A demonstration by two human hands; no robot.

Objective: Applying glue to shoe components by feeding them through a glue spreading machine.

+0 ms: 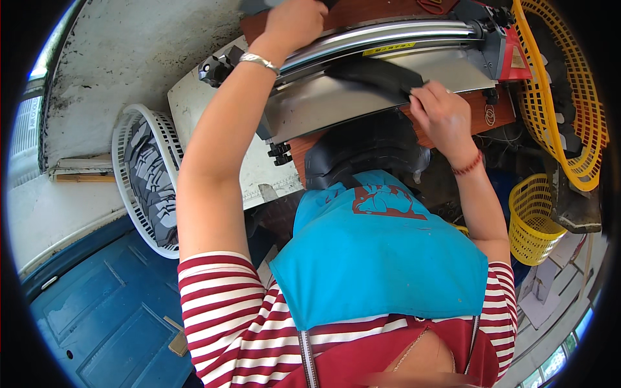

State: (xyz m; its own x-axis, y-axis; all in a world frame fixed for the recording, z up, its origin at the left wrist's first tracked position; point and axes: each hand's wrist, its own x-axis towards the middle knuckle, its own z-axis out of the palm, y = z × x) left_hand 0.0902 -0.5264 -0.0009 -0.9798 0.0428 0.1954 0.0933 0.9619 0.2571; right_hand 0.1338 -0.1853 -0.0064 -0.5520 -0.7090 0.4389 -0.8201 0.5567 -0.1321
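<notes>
- Right hand [443,113] pinches the near edge of a black flat piece [378,76], apparently rubber or leather, fingers closed on it; the piece lies on the metal bed [336,103] of a bench-top roller machine [388,39].
- The piece extends away from the grip toward the shiny roller [388,33], apparently held flat so it lines up with the roller.
- Left hand [294,22] rests at the machine's far left end, on top; its fingers are hidden, so its closure cannot be told.
- White basket [132,129] of grey cut pieces [152,184] sits left of the left arm, within reach.
- Yellow baskets [533,220] stand right of the gripping hand.
</notes>
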